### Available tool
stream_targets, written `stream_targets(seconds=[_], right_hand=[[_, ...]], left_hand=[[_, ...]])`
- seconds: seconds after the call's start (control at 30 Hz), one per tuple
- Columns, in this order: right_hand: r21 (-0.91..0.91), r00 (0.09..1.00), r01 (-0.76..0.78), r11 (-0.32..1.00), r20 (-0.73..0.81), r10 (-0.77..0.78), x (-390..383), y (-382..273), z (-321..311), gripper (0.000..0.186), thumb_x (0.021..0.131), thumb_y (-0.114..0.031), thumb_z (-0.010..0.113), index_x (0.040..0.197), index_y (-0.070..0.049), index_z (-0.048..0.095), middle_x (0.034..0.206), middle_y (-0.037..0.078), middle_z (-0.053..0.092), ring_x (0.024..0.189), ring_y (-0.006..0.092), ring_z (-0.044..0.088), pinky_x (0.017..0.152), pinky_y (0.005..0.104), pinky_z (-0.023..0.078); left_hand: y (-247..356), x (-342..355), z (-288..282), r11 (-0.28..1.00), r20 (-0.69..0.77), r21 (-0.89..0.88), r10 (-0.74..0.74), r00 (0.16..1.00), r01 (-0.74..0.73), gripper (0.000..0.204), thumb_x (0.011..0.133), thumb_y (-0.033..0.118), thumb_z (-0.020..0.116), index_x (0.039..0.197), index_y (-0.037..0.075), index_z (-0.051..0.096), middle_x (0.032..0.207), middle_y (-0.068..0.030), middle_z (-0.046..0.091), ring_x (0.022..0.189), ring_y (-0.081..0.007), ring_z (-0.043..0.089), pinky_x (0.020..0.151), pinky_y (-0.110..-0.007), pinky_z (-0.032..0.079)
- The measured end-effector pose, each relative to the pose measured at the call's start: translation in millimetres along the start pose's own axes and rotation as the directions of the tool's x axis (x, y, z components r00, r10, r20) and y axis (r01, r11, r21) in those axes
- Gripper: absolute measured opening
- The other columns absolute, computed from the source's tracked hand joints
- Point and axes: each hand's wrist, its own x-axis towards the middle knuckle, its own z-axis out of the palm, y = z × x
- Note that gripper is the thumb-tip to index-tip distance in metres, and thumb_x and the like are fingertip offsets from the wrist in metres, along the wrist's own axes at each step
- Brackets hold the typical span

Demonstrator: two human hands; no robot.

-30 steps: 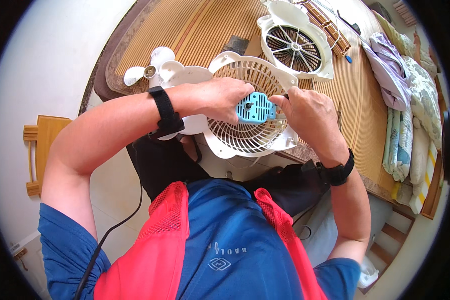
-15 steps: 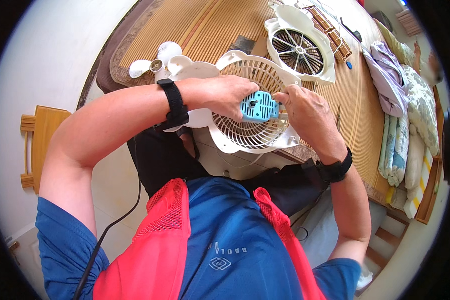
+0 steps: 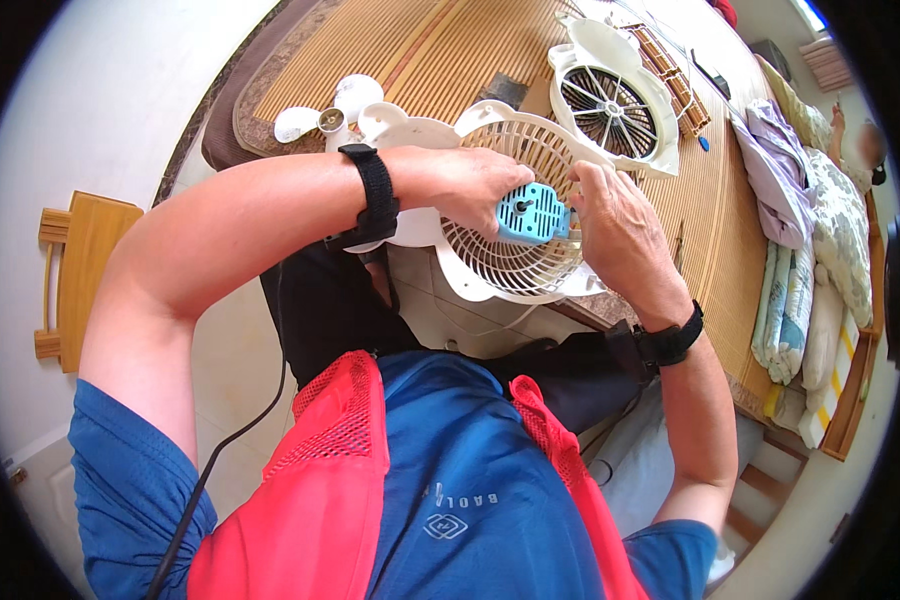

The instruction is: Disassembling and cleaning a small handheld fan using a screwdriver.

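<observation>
Head view. Your left hand (image 3: 475, 185) lies across the white fan grille (image 3: 515, 255), fingers curled narrow against the light-blue motor housing (image 3: 532, 212) at its centre. Your right hand (image 3: 615, 225) closes on the same housing from the other side, fingertips (image 3: 577, 182) pinched at its upper right edge. Whether either hand truly clamps the housing or only rests on it cannot be told, since your knuckles cover the contact. The grille, a round cage of thin radial plastic ribs, is held just above your lap at the near edge of the bamboo mat (image 3: 410, 50).

A black wristband (image 3: 375, 195) circles your left wrist, and another black band (image 3: 670, 340) circles your right.

Surroundings: a second white grille (image 3: 615, 100), with coarser spokes and a dark centre, lies flat on the mat, well apart from your hands. A white fan blade (image 3: 335, 110), with smooth rounded lobes and a metal hub, rests on the mat just behind your left wrist, which hides part of it. The mat is woven of fine straw-coloured slats with a dark border. Folded bedding (image 3: 820, 240), soft and patterned, lies along the mat's right side. A small wooden stool (image 3: 75, 270) stands on the pale floor to your left. A black cable (image 3: 220, 460) trails down beside your left arm.
</observation>
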Motion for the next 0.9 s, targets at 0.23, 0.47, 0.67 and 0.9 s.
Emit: stream_targets(seconds=[0.23, 0.47, 0.67, 0.9], right_hand=[[0.012, 0.964, -0.205, 0.979, 0.178, 0.199, 1.3, -4.5, -3.1, 0.016, 0.111, -0.016, 0.065, 0.119, -0.002, 0.065, 0.090, 0.018, 0.075, 0.086, 0.0381, 0.077, 0.082, 0.0523, 0.059], [-0.024, 0.949, -0.212, 0.977, 0.232, 0.212, 3.5, -10.7, -8.7, 0.012, 0.110, -0.014, 0.064, 0.113, -0.002, 0.065, 0.093, 0.021, 0.076, 0.089, 0.0402, 0.077, 0.083, 0.0541, 0.059], [0.075, 0.999, -0.040, 0.996, 0.028, 0.038, -3.5, -7.5, -4.0, 0.012, 0.106, -0.012, 0.064, 0.111, -0.001, 0.066, 0.098, 0.023, 0.073, 0.095, 0.0408, 0.076, 0.086, 0.0547, 0.059], [0.052, 0.977, -0.146, 0.988, 0.163, 0.136, -1.2, -9.1, -6.0, 0.012, 0.105, -0.010, 0.063, 0.113, -0.002, 0.067, 0.107, 0.020, 0.072, 0.099, 0.0416, 0.074, 0.091, 0.0543, 0.058]], left_hand=[[-3.6, 0.6, 2.6, 0.999, -0.004, -0.003, 0.032, 0.999, -0.032, 0.060, 0.084, 0.022, 0.093, 0.133, 0.000, 0.067, 0.122, -0.0233, 0.075, 0.121, -0.0430, 0.073, 0.106, -0.050, 0.058], [-6.2, -2.4, 4.2, 0.998, -0.026, -0.031, 0.055, 0.998, -0.056, 0.059, 0.086, 0.023, 0.093, 0.133, 0.000, 0.067, 0.122, -0.0240, 0.075, 0.120, -0.0434, 0.073, 0.105, -0.050, 0.058], [-4.8, 0.6, 5.6, 0.997, -0.046, 0.008, 0.080, 0.996, -0.080, 0.060, 0.088, 0.026, 0.093, 0.135, 0.000, 0.066, 0.122, -0.0248, 0.075, 0.120, -0.0436, 0.073, 0.105, -0.051, 0.058], [-3.9, -8.5, -2.2, 0.999, 0.004, -0.020, 0.033, 0.999, -0.033, 0.062, 0.089, 0.024, 0.092, 0.138, -0.002, 0.065, 0.128, -0.0267, 0.075, 0.124, -0.0443, 0.073, 0.108, -0.050, 0.059]])
